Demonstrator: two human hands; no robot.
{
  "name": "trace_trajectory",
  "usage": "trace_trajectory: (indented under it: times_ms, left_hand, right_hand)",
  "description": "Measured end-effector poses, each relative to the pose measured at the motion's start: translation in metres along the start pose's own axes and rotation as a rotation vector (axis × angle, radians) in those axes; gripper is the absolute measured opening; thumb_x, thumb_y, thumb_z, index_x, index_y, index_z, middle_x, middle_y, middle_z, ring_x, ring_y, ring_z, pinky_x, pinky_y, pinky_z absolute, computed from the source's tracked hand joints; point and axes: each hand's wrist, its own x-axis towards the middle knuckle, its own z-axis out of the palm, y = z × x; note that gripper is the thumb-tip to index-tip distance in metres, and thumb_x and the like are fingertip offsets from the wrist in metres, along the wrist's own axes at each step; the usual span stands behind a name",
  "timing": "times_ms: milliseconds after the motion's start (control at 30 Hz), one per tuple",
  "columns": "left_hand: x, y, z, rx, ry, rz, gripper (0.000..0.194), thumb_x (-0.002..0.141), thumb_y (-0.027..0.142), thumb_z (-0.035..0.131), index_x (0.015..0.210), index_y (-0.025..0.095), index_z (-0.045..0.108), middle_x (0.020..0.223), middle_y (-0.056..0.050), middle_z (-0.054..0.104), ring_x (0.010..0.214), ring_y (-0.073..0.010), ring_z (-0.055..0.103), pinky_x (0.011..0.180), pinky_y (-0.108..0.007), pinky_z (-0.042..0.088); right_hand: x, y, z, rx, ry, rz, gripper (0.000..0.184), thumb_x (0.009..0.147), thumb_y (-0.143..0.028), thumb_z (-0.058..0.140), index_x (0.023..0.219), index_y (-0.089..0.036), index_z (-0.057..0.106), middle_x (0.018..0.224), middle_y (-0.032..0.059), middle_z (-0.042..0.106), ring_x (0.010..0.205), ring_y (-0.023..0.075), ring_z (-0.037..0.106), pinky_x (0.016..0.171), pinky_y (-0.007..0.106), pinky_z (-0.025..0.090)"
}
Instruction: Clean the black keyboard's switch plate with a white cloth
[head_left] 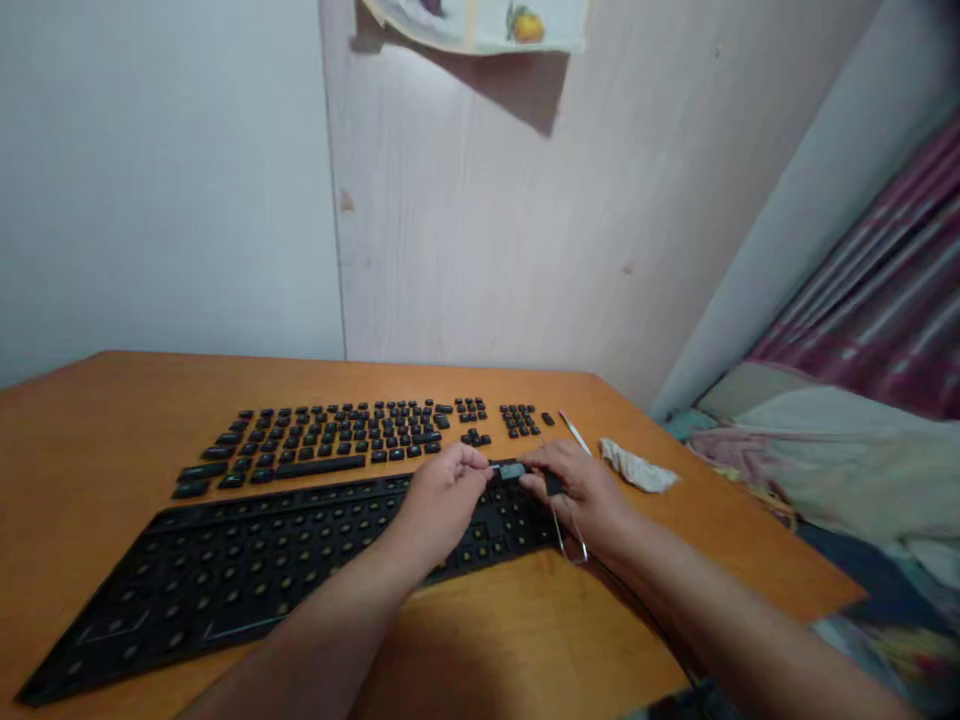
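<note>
A black keyboard base with its key caps off lies slantwise across the table. My left hand is over its right part, thumb and fingertips pinched together on something small with a pale tip that I cannot make out. Just right of those fingertips is a small grey rectangular piece; whether it is held or part of the keyboard, I cannot tell. My right hand is closed around a wire key cap puller, its thin loops hanging below the palm. The right fingertips reach the grey piece.
Loose black key caps lie in keyboard order behind the base. A white stick with a pink tip and a crumpled white cloth lie right. A black cable runs toward me. Beyond the table's right edge is bedding.
</note>
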Motion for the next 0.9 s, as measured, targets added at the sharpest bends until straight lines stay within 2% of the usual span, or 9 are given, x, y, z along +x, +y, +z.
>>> trace_trajectory:
  times_ms: [100, 233, 333, 500, 633, 900]
  left_hand:
    - [0.002, -0.001, -0.004, 0.026, 0.045, 0.026, 0.014, 0.083, 0.029, 0.053, 0.088, 0.018, 0.059, 0.087, -0.003, 0.067, 0.085, -0.0177, 0.061, 0.075, -0.028, 0.042]
    - [0.003, 0.002, -0.006, 0.060, 0.087, 0.031, 0.015, 0.083, 0.029, 0.053, 0.088, 0.017, 0.062, 0.085, -0.003, 0.067, 0.081, -0.0170, 0.060, 0.073, -0.027, 0.042]
    - [0.003, 0.002, -0.007, 0.071, 0.089, 0.041, 0.015, 0.082, 0.029, 0.053, 0.086, 0.017, 0.062, 0.082, -0.002, 0.065, 0.078, -0.0162, 0.059, 0.071, -0.027, 0.043]
    - [0.005, -0.002, -0.008, 0.110, 0.085, 0.060, 0.015, 0.081, 0.028, 0.052, 0.085, 0.018, 0.061, 0.078, -0.001, 0.064, 0.074, -0.0152, 0.057, 0.067, -0.025, 0.042]
    - [0.005, -0.003, -0.009, 0.141, 0.081, 0.056, 0.014, 0.081, 0.027, 0.051, 0.084, 0.018, 0.061, 0.075, 0.000, 0.062, 0.071, -0.0148, 0.056, 0.065, -0.025, 0.041]
    - [0.004, -0.001, -0.009, 0.165, 0.091, 0.047, 0.014, 0.082, 0.027, 0.051, 0.084, 0.018, 0.061, 0.078, -0.001, 0.064, 0.073, -0.0154, 0.057, 0.066, -0.025, 0.042]
  right_hand:
    - [0.004, 0.027, 0.004, -0.049, 0.105, 0.078, 0.020, 0.092, -0.033, 0.060, 0.107, -0.024, 0.069, 0.095, 0.0067, 0.068, 0.091, 0.0214, 0.062, 0.080, 0.036, 0.050]
    - [0.007, 0.061, 0.009, -0.136, 0.080, 0.194, 0.023, 0.089, -0.032, 0.062, 0.107, -0.022, 0.072, 0.097, 0.0083, 0.069, 0.091, 0.0231, 0.063, 0.083, 0.038, 0.050]
    - [0.009, 0.078, 0.016, -0.206, 0.069, 0.270, 0.023, 0.087, -0.031, 0.063, 0.106, -0.022, 0.073, 0.097, 0.0083, 0.069, 0.091, 0.0234, 0.063, 0.081, 0.036, 0.050]
    - [0.015, 0.085, 0.025, -0.285, 0.012, 0.302, 0.026, 0.088, -0.036, 0.062, 0.108, -0.023, 0.074, 0.097, 0.0084, 0.069, 0.090, 0.0231, 0.063, 0.079, 0.033, 0.049]
    - [0.021, 0.085, 0.028, -0.303, -0.067, 0.316, 0.027, 0.090, -0.036, 0.061, 0.110, -0.023, 0.074, 0.103, 0.0097, 0.070, 0.098, 0.0238, 0.062, 0.084, 0.034, 0.047]
    - [0.021, 0.085, 0.033, -0.316, -0.087, 0.364, 0.029, 0.091, -0.034, 0.060, 0.114, -0.023, 0.073, 0.105, 0.0097, 0.070, 0.097, 0.0239, 0.063, 0.083, 0.035, 0.048]
